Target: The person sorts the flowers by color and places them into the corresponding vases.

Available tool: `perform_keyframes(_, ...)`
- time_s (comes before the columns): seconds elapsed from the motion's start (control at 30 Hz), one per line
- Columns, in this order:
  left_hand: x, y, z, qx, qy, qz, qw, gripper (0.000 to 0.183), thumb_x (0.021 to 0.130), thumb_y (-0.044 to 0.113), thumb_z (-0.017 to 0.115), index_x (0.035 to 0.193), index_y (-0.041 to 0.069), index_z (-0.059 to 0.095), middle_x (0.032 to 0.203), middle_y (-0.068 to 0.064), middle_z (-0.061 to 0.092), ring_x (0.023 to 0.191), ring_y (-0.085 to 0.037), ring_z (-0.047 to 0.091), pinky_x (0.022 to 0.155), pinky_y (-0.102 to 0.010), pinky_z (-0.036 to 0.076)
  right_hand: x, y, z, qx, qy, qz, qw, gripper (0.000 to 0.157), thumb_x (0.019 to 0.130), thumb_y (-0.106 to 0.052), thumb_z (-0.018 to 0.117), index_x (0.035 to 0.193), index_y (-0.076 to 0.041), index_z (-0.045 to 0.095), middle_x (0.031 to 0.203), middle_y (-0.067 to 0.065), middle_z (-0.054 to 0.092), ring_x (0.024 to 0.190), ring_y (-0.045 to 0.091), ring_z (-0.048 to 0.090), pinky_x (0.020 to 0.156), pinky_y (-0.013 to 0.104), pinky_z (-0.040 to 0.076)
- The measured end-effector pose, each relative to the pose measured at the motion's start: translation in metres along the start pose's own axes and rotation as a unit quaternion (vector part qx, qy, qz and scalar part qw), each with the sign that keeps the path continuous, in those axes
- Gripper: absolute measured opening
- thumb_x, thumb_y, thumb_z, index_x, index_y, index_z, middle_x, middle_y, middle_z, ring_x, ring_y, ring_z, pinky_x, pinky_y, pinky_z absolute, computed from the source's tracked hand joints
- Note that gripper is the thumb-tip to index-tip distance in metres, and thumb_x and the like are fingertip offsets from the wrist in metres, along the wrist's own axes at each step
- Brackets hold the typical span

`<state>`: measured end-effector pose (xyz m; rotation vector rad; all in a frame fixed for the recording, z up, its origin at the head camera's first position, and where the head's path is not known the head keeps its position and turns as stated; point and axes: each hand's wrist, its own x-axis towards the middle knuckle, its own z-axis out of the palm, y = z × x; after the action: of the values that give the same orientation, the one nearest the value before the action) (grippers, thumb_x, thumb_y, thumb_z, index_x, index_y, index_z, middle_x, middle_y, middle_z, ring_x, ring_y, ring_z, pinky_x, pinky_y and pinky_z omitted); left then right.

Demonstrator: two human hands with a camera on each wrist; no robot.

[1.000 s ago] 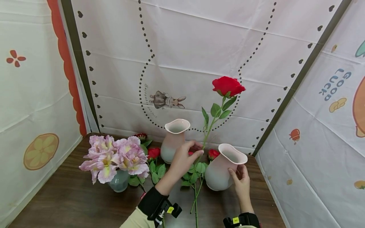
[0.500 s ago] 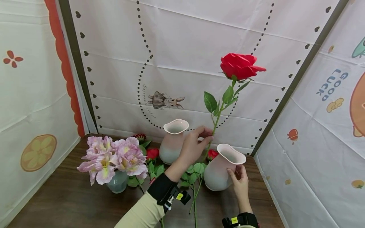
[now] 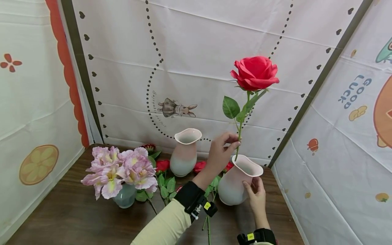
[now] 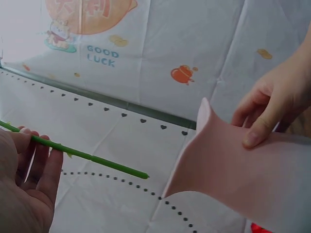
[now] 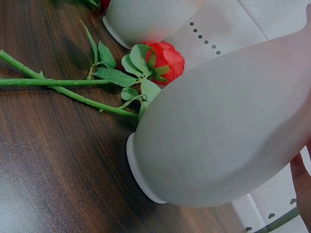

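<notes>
My left hand (image 3: 222, 151) pinches the green stem of a red rose (image 3: 255, 73), which stands nearly upright with its bloom at the top. In the left wrist view, the stem's bare lower end (image 4: 138, 173) is just short of the vase's wavy rim. My right hand (image 3: 256, 199) holds this pink-to-grey vase (image 3: 234, 187) by its right side, thumb in front and fingers around the far side. The vase's body (image 5: 218, 126) fills much of the right wrist view, and its base meets the table. Most of the right hand is out of that view.
A second pink-to-grey vase (image 3: 183, 158) stands behind to the left. Further left, a small bluish vase (image 3: 126, 196) bears pink-purple flowers (image 3: 122, 170). Several red roses, one at the left (image 3: 163, 165), lie on the dark wooden table (image 3: 92, 217). Printed cloth (image 3: 214, 41) encloses the table.
My left hand has raised the rose and carried it rightward until its stem came over the held vase's mouth. The right hand and its vase have barely moved.
</notes>
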<state>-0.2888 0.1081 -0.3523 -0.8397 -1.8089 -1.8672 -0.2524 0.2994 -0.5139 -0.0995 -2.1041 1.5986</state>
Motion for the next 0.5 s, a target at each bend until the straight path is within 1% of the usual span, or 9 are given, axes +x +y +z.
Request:
perform_keyframes(0.13, -0.004, 0.009, 0.004, -0.012, -0.012, -0.003, 0.9999, 0.011, 0.092, 0.005, 0.059, 0.1, -0.001, 0.064, 0.097, -0.015, 0.066, 0.089, -0.024, 0.064, 0.071, -0.021, 0.054, 0.0, 0.001, 0.0, 0.0, 0.002, 0.003, 1.0, 0.045, 0.09, -0.018, 0.064, 0.129, -0.005, 0.047, 0.127, 0.011, 0.054, 0.11, 0.001, 0.051, 0.089, 0.007, 0.039)
perform_keyframes(0.2, -0.006, 0.013, 0.005, -0.009, -0.018, -0.003, 0.9998, 0.01, 0.091, 0.002, 0.059, 0.099, -0.003, 0.063, 0.096, -0.016, 0.065, 0.089, -0.026, 0.063, 0.072, -0.021, 0.054, 0.001, 0.001, 0.001, -0.002, 0.003, 0.005, 1.0, 0.045, 0.09, -0.019, 0.065, 0.129, -0.005, 0.048, 0.127, 0.011, 0.055, 0.109, 0.0, 0.051, 0.089, 0.007, 0.039)
perform_keyframes(0.3, -0.008, 0.011, 0.01, 0.002, -0.023, -0.017, 0.9996, 0.01, 0.091, 0.002, 0.059, 0.098, -0.003, 0.063, 0.094, -0.016, 0.065, 0.089, -0.027, 0.063, 0.073, -0.02, 0.053, 0.001, 0.002, 0.001, -0.004, 0.002, 0.012, 1.0, 0.045, 0.09, -0.021, 0.065, 0.129, -0.006, 0.048, 0.127, 0.01, 0.055, 0.11, 0.0, 0.051, 0.089, 0.007, 0.039)
perform_keyframes(0.5, -0.006, -0.031, 0.025, 0.041, -0.032, -0.04, 0.9979, 0.005, 0.09, 0.01, 0.063, 0.095, 0.009, 0.065, 0.089, -0.005, 0.067, 0.083, -0.011, 0.062, 0.069, -0.017, 0.052, 0.001, 0.0, 0.0, -0.002, 0.002, 0.021, 1.0, 0.047, 0.09, -0.022, 0.065, 0.13, -0.008, 0.047, 0.13, 0.009, 0.054, 0.112, 0.002, 0.05, 0.089, 0.007, 0.039)
